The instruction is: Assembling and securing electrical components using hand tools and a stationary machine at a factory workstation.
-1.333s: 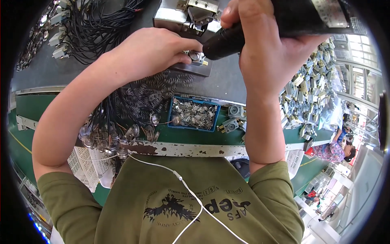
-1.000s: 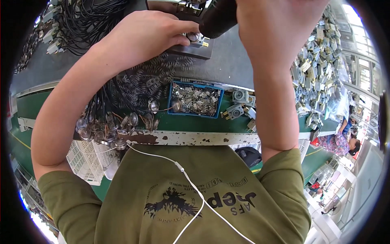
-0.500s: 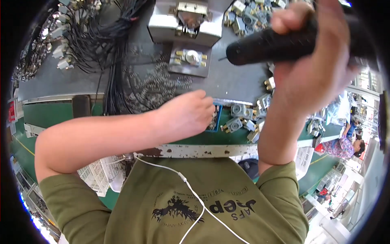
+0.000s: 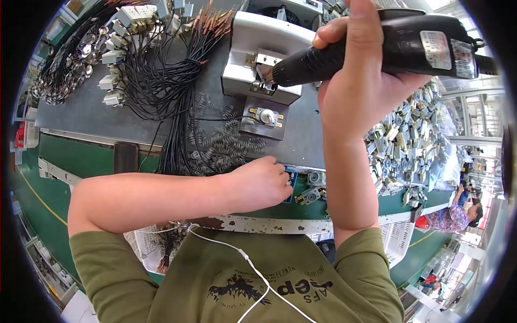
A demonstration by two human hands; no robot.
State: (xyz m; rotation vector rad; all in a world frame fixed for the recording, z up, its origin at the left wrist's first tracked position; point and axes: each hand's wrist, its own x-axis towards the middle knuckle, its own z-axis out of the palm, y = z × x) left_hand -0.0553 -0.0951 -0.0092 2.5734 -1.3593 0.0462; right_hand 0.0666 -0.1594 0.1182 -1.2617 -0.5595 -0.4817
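Observation:
My right hand (image 4: 353,86) is wrapped round a black electric screwdriver (image 4: 401,46), held nearly level. Its nose is at the bracket on the front of a silver metal box-shaped device (image 4: 245,43); the bit is hidden there. My left hand (image 4: 264,183), fingers curled, is at a small blue tray (image 4: 292,191) by the table's near edge. What its fingers hold, if anything, is hidden. Between the hands and the device, a small switch-like part (image 4: 265,116) with brass terminals and a white centre sits on a metal block (image 4: 276,132). A black wire runs to it from the left.
Loose springs (image 4: 226,145) lie left of the block, beside a long bundle of black wires (image 4: 180,81) with white connectors. A heap of grey switch parts (image 4: 409,129) covers the right side. White baskets (image 4: 396,242) stand below the table edge. Another person (image 4: 452,215) sits far right.
The screwdriver has swung left, its nose reaching the silver device's bracket. My left hand stays by the blue tray. The whole view has shifted, showing more of the table's far side.

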